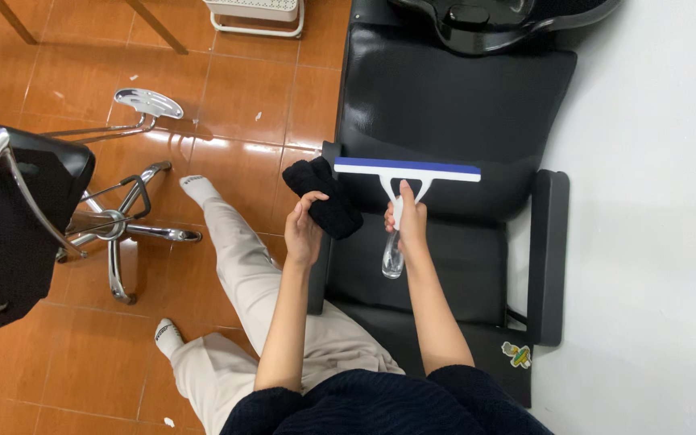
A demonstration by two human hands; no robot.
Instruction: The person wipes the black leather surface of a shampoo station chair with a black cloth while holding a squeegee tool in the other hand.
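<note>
Squeegee (407,171) handle mostly covered by the right hand (407,219); a clear bottle (393,259) shows only below that fist, its top hidden. Left hand (302,234) palm faces away, and the black cloth (324,197) covers part of the chair armrest (320,274). Upper edge of frame cuts off the black basin (501,24) and white rack (255,16); left edge cuts off the swivel chair (10,225); the sticker (516,353) at lower right is too small to make out.

You've got a soft, matt black cloth (324,197) just left of the squeegee (407,171): smooth white plastic frame, blue blade strip. Below the squeegee, a clear glossy handle. Behind it, a black leather-look chair (453,105), slight sheen. Far left of the squeegee, polished chrome stool base (114,229) on glossy orange tile (243,97).
</note>
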